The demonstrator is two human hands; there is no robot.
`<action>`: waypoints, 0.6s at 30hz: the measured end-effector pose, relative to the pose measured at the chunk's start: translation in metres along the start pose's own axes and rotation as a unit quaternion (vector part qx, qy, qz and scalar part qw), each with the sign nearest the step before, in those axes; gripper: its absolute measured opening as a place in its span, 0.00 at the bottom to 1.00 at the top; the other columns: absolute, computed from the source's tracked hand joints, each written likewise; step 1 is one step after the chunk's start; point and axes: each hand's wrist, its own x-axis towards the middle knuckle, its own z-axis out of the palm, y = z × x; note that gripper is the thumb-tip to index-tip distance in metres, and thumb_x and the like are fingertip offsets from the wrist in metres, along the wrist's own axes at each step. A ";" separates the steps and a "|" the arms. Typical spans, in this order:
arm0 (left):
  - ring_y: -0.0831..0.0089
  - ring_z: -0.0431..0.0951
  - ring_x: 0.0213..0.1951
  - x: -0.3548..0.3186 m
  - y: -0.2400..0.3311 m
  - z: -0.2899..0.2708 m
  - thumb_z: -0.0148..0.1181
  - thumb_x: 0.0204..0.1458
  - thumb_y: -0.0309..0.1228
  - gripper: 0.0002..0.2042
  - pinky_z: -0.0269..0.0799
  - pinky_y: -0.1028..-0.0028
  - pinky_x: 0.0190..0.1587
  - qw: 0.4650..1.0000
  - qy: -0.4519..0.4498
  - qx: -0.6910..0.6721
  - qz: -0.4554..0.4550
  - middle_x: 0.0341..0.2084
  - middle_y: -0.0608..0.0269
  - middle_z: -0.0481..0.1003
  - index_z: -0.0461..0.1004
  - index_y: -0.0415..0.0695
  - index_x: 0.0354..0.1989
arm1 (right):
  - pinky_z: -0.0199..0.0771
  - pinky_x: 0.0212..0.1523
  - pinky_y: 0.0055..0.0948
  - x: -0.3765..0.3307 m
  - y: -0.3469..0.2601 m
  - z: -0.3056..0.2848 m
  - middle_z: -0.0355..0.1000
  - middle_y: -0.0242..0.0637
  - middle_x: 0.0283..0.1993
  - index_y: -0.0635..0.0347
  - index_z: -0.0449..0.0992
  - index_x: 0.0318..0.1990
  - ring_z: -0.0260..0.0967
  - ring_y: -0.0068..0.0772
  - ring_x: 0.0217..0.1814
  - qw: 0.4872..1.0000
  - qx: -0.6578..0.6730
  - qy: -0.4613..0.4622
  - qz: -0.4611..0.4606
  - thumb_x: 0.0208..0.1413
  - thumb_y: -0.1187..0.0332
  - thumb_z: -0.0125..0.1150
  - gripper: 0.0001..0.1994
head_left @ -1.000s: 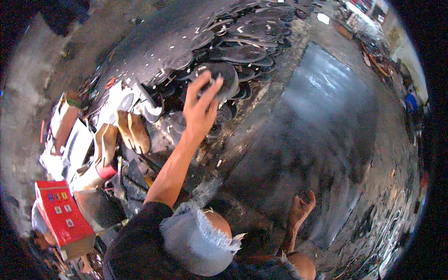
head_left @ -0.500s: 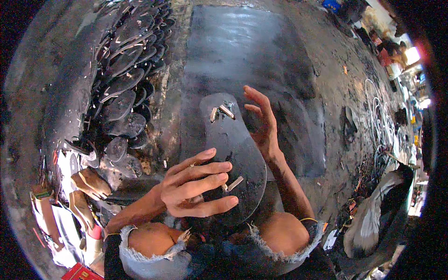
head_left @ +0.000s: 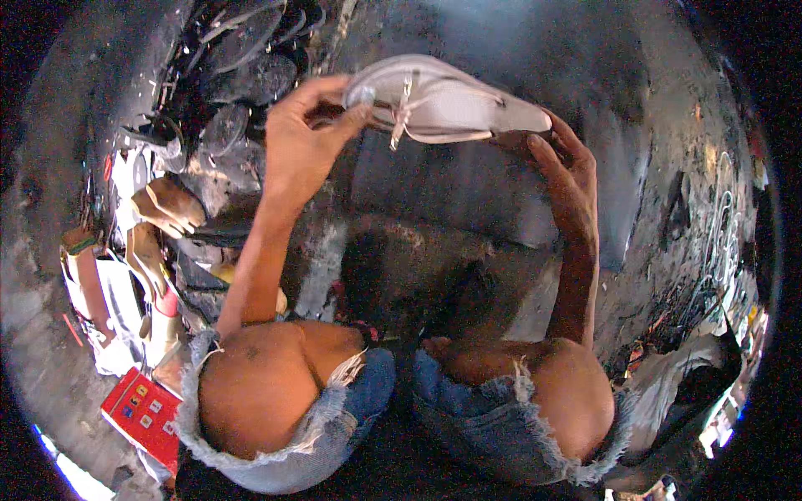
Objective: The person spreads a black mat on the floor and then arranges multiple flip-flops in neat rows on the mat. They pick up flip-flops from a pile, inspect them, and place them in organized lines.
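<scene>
A pale flat sandal [head_left: 468, 110] with thin straps and a light strip across them is held sideways above the dark work surface, its insole and straps facing me. Around its wider end, on the left, my left hand [head_left: 302, 146] is closed, the thumb on the near side. My right hand [head_left: 576, 171] pinches the narrower end between thumb and fingers. The sole's underside is turned away from view.
A dark sheet [head_left: 443, 188] lies beyond my knees. Several dark soles [head_left: 271, 75] are heaped at the far left. Wooden foot-shaped forms [head_left: 171, 204] and a red box [head_left: 144, 413] stand at left. Pale cord [head_left: 725, 221] lies at right.
The sandal has turned from its dark underside to its strapped top and from upright to sideways, moving farther out. My right hand has closed on one end; the left now grips the other.
</scene>
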 end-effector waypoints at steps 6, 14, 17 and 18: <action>0.68 0.87 0.38 -0.057 -0.079 0.024 0.78 0.47 0.34 0.18 0.81 0.69 0.45 0.974 -0.055 0.205 -0.075 0.36 0.52 0.86 0.86 0.38 0.45 | 0.81 0.53 0.32 -0.054 0.104 0.014 0.81 0.41 0.51 0.66 0.76 0.60 0.79 0.32 0.50 0.991 -0.003 0.032 0.129 0.56 0.69 0.76 0.25; 0.63 0.88 0.37 -0.065 -0.117 0.031 0.78 0.46 0.37 0.17 0.82 0.68 0.44 0.963 -0.079 0.241 -0.086 0.34 0.51 0.86 0.86 0.40 0.43 | 0.77 0.42 0.27 -0.074 0.153 0.018 0.82 0.40 0.40 0.64 0.74 0.61 0.78 0.27 0.41 0.988 -0.093 0.041 0.119 0.58 0.64 0.76 0.27; 0.63 0.88 0.37 -0.069 -0.118 0.029 0.78 0.46 0.37 0.17 0.82 0.68 0.44 0.960 -0.077 0.260 -0.067 0.34 0.51 0.86 0.87 0.40 0.42 | 0.77 0.43 0.27 -0.074 0.159 0.022 0.82 0.38 0.39 0.62 0.76 0.61 0.78 0.26 0.40 0.986 -0.087 0.042 0.134 0.58 0.64 0.76 0.26; 0.63 0.88 0.37 -0.068 -0.118 0.030 0.78 0.46 0.37 0.17 0.82 0.68 0.44 0.960 -0.074 0.265 -0.060 0.34 0.51 0.86 0.87 0.41 0.42 | 0.77 0.43 0.27 -0.073 0.158 0.023 0.81 0.37 0.39 0.62 0.76 0.60 0.78 0.25 0.40 0.986 -0.082 0.045 0.140 0.57 0.64 0.77 0.26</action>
